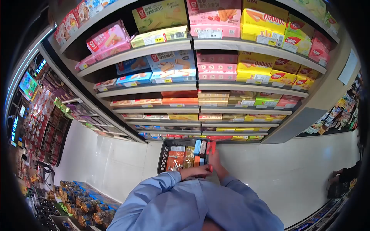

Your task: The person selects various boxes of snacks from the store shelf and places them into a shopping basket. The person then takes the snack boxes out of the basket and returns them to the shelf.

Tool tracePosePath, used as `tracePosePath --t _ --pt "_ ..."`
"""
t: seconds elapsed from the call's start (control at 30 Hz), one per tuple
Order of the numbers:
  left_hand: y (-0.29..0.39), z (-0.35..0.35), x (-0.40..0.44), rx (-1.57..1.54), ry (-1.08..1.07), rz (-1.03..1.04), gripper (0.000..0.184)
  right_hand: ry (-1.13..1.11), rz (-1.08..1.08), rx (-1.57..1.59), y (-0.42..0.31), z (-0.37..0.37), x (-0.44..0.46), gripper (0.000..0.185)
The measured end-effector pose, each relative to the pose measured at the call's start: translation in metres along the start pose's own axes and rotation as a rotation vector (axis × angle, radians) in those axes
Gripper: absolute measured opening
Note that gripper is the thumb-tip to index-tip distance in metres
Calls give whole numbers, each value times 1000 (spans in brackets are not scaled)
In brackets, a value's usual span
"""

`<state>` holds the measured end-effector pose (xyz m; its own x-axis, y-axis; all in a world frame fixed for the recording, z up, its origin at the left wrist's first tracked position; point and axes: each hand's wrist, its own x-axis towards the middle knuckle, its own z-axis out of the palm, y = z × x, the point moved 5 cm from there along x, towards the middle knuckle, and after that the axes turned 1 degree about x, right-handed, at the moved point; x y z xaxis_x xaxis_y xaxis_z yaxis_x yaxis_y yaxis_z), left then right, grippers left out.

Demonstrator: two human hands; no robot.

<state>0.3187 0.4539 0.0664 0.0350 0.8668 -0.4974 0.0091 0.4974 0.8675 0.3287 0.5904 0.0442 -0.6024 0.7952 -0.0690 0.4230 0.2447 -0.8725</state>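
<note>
A black shopping basket (163, 156) with a perforated side hangs or stands low in front of me, against the bottom of the shelves. Inside it lie an orange-red packet (175, 160), a gold packet (189, 156) and some small blue and orange boxes (197, 147). My left hand (197, 171) reaches across the basket's near edge, its fingers closed at a red handle end (210, 168). At the basket's right side is my right hand (216, 158), beside an upright red handle part (211, 147). Its fingers are small and partly hidden, so their grip is unclear.
Shelves (216, 43) ahead carry several rows of boxed wafers and biscuits. Bottled goods (84, 204) stand at lower left, with another packed display (42, 127) beyond. Pale floor tiles (254, 169) run on both sides. A person's arm (345, 175) shows at far right.
</note>
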Motion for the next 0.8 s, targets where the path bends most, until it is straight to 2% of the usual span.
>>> tracePosePath --t 0.07,0.13,0.2,0.27,0.33,0.4,0.43,0.5,0.6,0.7,0.77,0.8 --pt "23 6 -6 -62 -98 -94 49 25 27 16 -38 -32 -10 29" --pt "47 14 -10 -130 -37 -85 50 -19 58 -30 -33 -42 -7 35" --pt "63 22 -9 -52 -21 -100 51 13 25 -42 -31 -53 -7 34" --pt "65 28 2 32 -47 -100 66 -1 22 -82 -28 -65 -4 33" --pt "27 36 33 46 -89 -53 86 -9 2 -136 -17 -74 0 30" --pt "46 43 19 -70 -113 -66 86 -26 -18 -116 3 -82 10 27" --pt "48 45 15 -119 -127 -75 85 -78 49 -58 -2 -89 9 26" --pt "55 45 17 -2 -194 -61 91 -167 176 67 -10 -105 10 23" --pt "75 46 22 177 -207 -14 94 -149 194 74 -9 -115 13 22" --pt "101 46 26 254 -238 11 88 -14 -3 -151 23 -113 28 24" --pt "94 46 30 315 -232 57 83 -13 26 -127 37 -118 30 24" --pt "63 45 43 368 -205 100 81 -15 43 -115 39 -119 27 24"
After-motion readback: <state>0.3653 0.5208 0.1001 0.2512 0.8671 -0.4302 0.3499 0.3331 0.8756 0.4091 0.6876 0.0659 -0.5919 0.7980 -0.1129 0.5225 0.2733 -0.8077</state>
